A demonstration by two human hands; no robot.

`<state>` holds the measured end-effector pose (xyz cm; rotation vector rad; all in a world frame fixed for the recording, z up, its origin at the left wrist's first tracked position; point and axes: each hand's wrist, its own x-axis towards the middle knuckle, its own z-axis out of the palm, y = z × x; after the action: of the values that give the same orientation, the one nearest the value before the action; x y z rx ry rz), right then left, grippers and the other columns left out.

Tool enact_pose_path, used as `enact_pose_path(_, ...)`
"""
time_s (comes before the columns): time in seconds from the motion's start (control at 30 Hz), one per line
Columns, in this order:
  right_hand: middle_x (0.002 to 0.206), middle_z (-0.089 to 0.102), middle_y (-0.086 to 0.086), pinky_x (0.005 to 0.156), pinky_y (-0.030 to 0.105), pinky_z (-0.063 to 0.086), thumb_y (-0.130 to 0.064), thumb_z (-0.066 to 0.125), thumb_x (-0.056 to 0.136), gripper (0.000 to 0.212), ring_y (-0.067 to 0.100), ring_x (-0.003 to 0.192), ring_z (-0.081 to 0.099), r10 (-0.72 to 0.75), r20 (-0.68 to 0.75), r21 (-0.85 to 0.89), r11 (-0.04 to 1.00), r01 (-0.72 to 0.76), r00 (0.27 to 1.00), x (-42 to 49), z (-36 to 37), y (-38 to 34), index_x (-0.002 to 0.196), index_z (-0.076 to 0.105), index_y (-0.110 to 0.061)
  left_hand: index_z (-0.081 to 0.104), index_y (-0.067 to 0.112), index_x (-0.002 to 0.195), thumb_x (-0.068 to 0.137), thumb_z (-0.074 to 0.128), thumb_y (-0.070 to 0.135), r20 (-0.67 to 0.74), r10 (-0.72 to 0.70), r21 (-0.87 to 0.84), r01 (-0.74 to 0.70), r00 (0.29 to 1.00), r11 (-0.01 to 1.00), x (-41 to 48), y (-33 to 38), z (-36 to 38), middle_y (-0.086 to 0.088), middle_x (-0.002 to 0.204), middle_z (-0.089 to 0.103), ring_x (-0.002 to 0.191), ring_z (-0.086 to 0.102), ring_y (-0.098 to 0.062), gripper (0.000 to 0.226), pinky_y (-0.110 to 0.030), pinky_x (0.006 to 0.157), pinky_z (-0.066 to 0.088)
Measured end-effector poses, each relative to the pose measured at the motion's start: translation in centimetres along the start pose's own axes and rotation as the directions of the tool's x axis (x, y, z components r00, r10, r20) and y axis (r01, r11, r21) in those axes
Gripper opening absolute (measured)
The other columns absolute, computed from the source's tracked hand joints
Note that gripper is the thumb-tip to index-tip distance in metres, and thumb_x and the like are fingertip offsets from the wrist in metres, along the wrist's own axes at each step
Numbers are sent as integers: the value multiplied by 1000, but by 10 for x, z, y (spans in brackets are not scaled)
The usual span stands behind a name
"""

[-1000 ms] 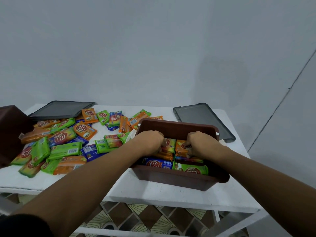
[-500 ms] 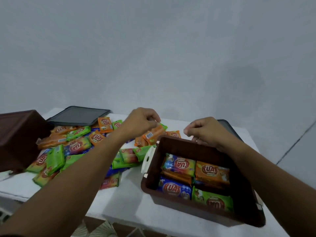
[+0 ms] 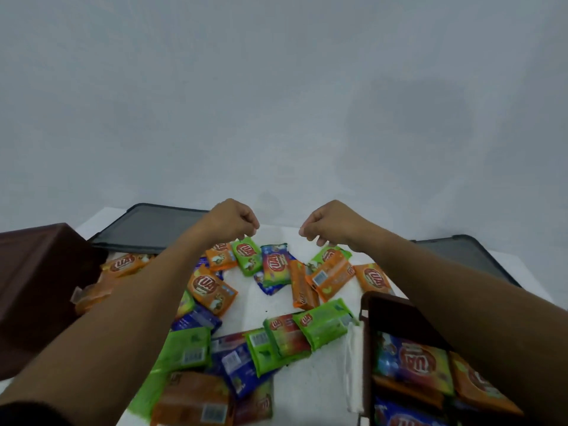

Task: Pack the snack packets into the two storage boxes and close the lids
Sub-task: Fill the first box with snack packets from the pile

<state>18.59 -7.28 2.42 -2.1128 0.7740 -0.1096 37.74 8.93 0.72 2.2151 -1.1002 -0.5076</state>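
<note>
Head view. Your left hand [image 3: 229, 222] and right hand [image 3: 332, 224] hang side by side above the far part of the table, at about twelve o'clock from the heap of snack packets [image 3: 215, 333]. Both have the fingers curled in and nothing shows inside either fist. The left fingertips sit just over the far edge of a green packet [image 3: 247, 256]; you cannot tell whether they touch it. Your left forearm crosses the heap from seven o'clock and hides the packets under it. Your right forearm comes in from four o'clock and covers the far right corner of the open box [image 3: 367, 330].

Beside the green packet lie a blue packet [image 3: 275, 267] and an orange packet [image 3: 332, 276] turned barcode up. More green, blue and orange ones overlap towards six o'clock.

The open box stands at four o'clock, brown, with a white latch [image 3: 353, 370] hanging on its left wall. Inside, packed packets [image 3: 412, 364] lie flat in rows. The second box [image 3: 40, 287], also brown, is at nine o'clock; only its outside shows.

Two dark lids lie flat: the left lid [image 3: 147, 229] at eleven o'clock, the right lid [image 3: 461, 256] at two o'clock behind your right arm.

The table [image 3: 307, 385] is white, and a plain pale grey wall [image 3: 276, 103] rises behind it.
</note>
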Motion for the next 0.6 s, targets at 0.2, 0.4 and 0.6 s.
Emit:
enact_pose_path(0.2, 73, 61, 1, 56, 24, 43, -49, 78, 79, 44, 14, 65, 56, 109, 32, -411, 908, -86, 994, 52, 61, -17, 75, 61, -8, 67, 22, 125, 90, 67, 15, 284, 42, 521, -191, 958, 832, 52, -40, 7, 0, 126, 66, 105, 62, -17, 35, -27, 80, 50)
enact_pose_path(0.4, 107, 60, 2, 96, 47, 32, -82, 64, 66, 74, 25, 109, 55, 207, 34, -714, 690, -121, 978, 61, 119, -4, 110, 59, -23, 33, 39, 154, 81, 77, 38, 533, -62, 688, -390, 844, 612, 82, -60, 25, 7, 158, 39, 145, 37, -21, 85, -51, 115, 27)
enact_pose_path(0.6, 113, 61, 5, 98, 48, 31, -73, 71, 64, 76, 25, 111, 53, 219, -7, -679, 716, -165, 976, 65, 126, -3, 117, 59, -21, 45, 37, 146, 68, 86, 50, 587, -11, 681, -487, 809, 547, 80, -60, 27, 4, 134, 47, 128, 43, -24, 89, -50, 106, 31)
